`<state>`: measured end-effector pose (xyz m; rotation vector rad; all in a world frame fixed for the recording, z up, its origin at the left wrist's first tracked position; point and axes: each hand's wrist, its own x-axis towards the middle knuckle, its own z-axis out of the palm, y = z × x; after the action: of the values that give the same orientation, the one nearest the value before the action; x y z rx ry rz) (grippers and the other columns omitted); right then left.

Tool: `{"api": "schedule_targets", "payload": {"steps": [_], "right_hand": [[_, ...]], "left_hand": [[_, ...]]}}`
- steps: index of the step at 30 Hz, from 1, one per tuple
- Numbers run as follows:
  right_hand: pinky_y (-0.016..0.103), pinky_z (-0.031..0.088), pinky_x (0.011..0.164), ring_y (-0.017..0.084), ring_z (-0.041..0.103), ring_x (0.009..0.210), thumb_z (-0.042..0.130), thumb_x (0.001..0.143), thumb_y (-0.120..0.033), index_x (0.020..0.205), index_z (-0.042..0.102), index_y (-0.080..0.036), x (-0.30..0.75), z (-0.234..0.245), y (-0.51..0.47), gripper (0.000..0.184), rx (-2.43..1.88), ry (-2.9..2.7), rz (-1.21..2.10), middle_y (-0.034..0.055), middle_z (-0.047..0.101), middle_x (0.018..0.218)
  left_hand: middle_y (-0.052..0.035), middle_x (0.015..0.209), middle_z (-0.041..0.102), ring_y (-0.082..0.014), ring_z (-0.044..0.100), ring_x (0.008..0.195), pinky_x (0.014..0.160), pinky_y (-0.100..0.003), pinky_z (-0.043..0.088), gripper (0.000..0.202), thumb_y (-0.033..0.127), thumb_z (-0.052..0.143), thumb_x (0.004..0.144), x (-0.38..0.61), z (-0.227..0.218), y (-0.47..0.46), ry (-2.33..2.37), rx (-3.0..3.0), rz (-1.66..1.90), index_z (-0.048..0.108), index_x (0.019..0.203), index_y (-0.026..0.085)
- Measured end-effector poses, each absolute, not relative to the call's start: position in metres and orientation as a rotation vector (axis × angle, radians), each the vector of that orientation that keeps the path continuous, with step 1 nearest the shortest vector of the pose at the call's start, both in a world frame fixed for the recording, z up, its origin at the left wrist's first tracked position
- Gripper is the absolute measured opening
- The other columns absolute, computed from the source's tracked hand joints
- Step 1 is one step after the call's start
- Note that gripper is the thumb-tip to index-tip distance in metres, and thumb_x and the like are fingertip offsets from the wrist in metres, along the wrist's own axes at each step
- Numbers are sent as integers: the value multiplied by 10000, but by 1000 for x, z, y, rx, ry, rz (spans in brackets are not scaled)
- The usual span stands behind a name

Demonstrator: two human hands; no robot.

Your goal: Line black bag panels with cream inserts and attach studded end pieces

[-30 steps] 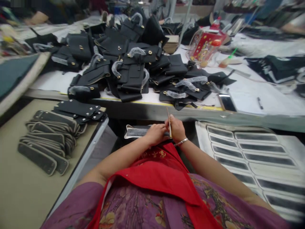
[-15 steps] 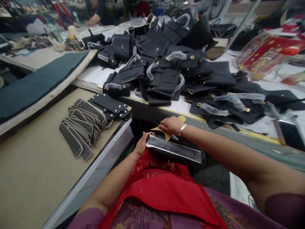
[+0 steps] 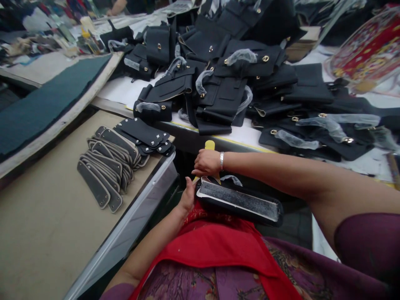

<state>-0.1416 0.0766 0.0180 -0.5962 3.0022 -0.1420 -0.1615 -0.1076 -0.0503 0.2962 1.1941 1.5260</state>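
Observation:
A black handbag (image 3: 243, 212) lies on my lap, its long narrow side turned up; a grey speckled strip with a whitish border runs along that side. My left hand (image 3: 188, 195) is closed round the bag's left end, thumb up. Just above that end my right hand (image 3: 206, 162) grips a flat yellow scraper-like tool (image 3: 209, 145). The tool's rounded end sticks out above the fist, and its pointed corners show below, by the bag's edge. Whether the tool touches the bag I cannot tell.
Ahead, black bags (image 3: 218, 100) with plastic-wrapped handles lie heaped on a table. To the left, a beige board (image 3: 46, 221) bears several stacked dark pieces (image 3: 100, 175) with rivets. A dark green padded board (image 3: 53, 96) lies beyond. A red patterned bag (image 3: 368, 50) stands at far right.
My right hand has moved left with the yellow tool, to the bag's left corner beside my left hand. The tool's rounded end now points up. The view has shifted.

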Motion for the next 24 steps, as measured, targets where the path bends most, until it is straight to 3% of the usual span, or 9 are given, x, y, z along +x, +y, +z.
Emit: {"api": "schedule_targets", "payload": {"steps": [6,10,15,18,24], "right_hand": [[309,246,643,136,538,610,285,930,-437,658,642,-170,-131,15,79,521,-829,2980,-136,63,667,698],[302,261,627,137,551,605,271,936,-426,661,648,-175,-125,16,81,529,-731,3016,-159,66,677,710],[294,288,606,156,589,674,221,942,-441,736,691,-184,-141,24,84,574,-445,3059,-232,78,703,783],[294,294,595,167,598,681,243,928,-454,762,711,-182,-145,21,86,566,-302,3023,-189,93,709,803],[286,283,566,169,609,692,225,929,-469,784,716,-187,-132,11,88,585,-195,3037,-241,91,712,813]], "left_hand": [[-88,1014,687,-235,605,1030,969,-353,403,676,685,330,818,-160,-52,-106,1224,202,1562,643,1086,149],[-78,1055,677,-248,570,1091,975,-361,399,612,643,398,821,-157,-57,-105,1296,218,1574,628,1121,161],[-87,1133,646,-249,539,1139,973,-388,400,758,710,198,824,-161,-49,-102,1202,295,1564,526,1257,181],[-129,1105,652,-279,550,1118,960,-414,402,926,784,80,757,-169,-38,-96,1190,326,1512,542,1233,137],[-124,988,691,-286,573,1083,951,-383,412,906,804,155,739,-173,-42,-86,1196,283,1506,642,1070,114]]}}
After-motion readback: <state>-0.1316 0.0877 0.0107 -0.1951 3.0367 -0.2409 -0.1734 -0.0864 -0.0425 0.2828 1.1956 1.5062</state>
